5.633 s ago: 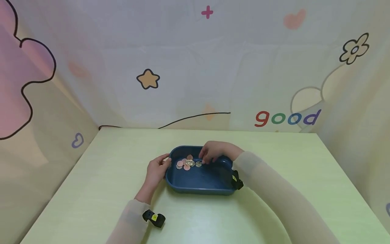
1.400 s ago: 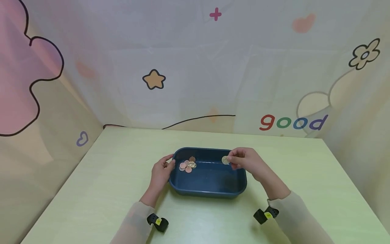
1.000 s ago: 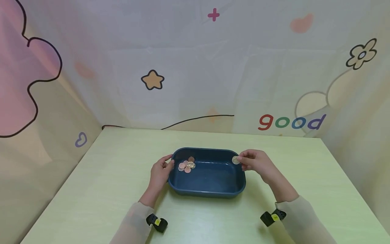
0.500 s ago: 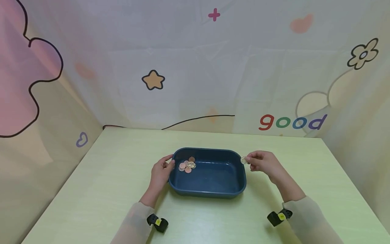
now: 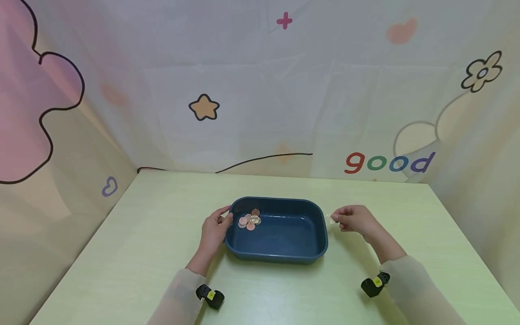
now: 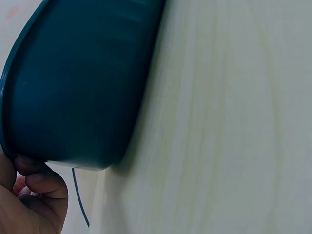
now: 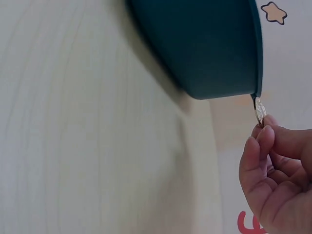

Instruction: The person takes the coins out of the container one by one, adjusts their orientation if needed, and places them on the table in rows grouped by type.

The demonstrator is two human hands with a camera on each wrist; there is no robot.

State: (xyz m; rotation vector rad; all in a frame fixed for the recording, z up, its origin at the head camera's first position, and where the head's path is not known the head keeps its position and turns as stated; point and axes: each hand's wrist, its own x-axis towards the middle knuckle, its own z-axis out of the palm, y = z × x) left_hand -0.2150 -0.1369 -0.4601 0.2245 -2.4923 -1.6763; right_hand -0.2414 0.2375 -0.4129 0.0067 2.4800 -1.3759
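Note:
A dark blue rectangular tray (image 5: 280,237) with rounded corners sits on the table. My left hand (image 5: 213,229) grips its left rim, thumb over the edge, with the other fingers curled against the outer wall (image 6: 63,112). Just outside the tray's right end, my right hand (image 5: 357,221) pinches a gold-coloured coin (image 7: 260,110) between thumb and fingertips. The coin stands on edge near the rim in the right wrist view. Inside the tray, at its left end, lies a small pile of coins (image 5: 249,220), some copper-coloured and some gold-coloured.
The pale yellow-green table (image 5: 170,198) reaches back to a printed fabric backdrop (image 5: 260,90) with a star, a flower and the word "good". Fabric also hangs along both sides. A black wrist camera is strapped on each sleeve.
My right hand has picked a gold-coloured coin from beside the pile and carried it right, past the tray's right rim, then slightly lower. My left hand stays on the left rim.

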